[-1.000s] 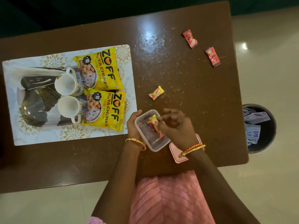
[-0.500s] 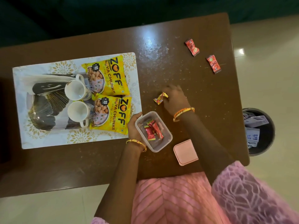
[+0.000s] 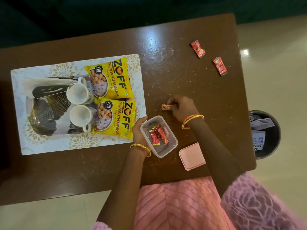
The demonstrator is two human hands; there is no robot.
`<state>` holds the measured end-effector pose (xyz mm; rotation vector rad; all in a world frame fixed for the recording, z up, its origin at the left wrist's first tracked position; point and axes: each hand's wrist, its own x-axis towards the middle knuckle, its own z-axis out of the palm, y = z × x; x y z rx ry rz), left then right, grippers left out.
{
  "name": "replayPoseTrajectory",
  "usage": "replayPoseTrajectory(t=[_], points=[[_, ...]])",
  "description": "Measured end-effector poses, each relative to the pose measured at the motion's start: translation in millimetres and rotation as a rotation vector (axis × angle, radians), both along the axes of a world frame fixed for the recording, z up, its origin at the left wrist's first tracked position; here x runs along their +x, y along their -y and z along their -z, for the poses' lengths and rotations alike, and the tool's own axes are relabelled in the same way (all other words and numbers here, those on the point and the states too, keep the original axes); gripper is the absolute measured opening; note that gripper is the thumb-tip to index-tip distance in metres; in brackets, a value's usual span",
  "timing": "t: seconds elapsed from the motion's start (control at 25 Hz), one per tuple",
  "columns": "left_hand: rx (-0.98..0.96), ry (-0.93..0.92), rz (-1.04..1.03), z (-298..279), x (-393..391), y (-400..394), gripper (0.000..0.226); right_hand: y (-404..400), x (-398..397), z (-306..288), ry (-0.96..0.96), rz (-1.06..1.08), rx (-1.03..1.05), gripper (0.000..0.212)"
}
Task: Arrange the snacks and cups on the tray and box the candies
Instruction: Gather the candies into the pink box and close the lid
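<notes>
Candies were seen lying in the clear box, which was steadied at its far-left rim by the left hand; a yellow-red candy was pinched by the right hand; two red candies were left near the table's far-right edge; bare tabletop lay between; the pink lid was partly hidden, seemingly by the forearm.
</notes>
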<state>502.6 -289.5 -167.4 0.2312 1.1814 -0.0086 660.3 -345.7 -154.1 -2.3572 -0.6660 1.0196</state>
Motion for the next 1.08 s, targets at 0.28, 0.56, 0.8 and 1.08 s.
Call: replayPoseTrajectory(t=[0.28,0.56,0.8,1.08], points=[[-0.022,0.094,-0.024,0,3,-3,0.053,30,-63,-67,0.029,0.094,0.295,0.01],[-0.056,0.125,0.01,-4,8,-7,0.056,24,-73,-51,0.14,0.073,0.374,0.024],[-0.023,0.037,0.047,0,17,-12,0.049,27,17,-23,0.2,0.72,0.295,0.017],[0.015,0.069,0.038,7,44,-20,0.051,15,122,22,0.467,0.573,-0.07,0.035]])
